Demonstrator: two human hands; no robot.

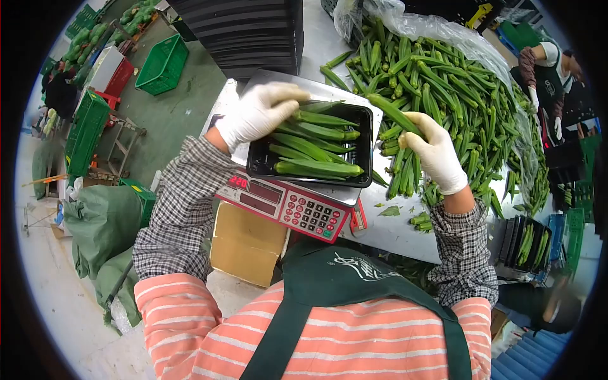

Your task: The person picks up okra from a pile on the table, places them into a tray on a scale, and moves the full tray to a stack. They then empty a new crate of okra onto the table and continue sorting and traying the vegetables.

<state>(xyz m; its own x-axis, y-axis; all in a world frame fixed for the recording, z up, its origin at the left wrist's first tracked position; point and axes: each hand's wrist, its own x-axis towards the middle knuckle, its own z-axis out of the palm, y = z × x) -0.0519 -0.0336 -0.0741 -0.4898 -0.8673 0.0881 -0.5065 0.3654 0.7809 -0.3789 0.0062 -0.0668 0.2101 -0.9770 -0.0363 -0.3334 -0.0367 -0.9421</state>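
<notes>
In the head view, my gloved right hand (434,152) pinches an okra pod (392,113) between thumb and fingers, at the edge of the big okra pile (437,88). My gloved left hand (263,114) hovers at the upper left of a black plastic tray (253,161), fingers slightly parted from the thumb, close to the pods. Several okra pods (310,147) lie side by side in the tray. Beneath it is the metal plate of a red-and-white digital scale (291,206), whose lit red display appears to read 220.
A tall stack of black trays (253,35) stands behind the scale. Clear plastic sheeting (443,25) edges the pile. A cardboard box (247,244) is below the scale. Green crates (163,63) stand on the left floor; a co-worker (548,76) is at right.
</notes>
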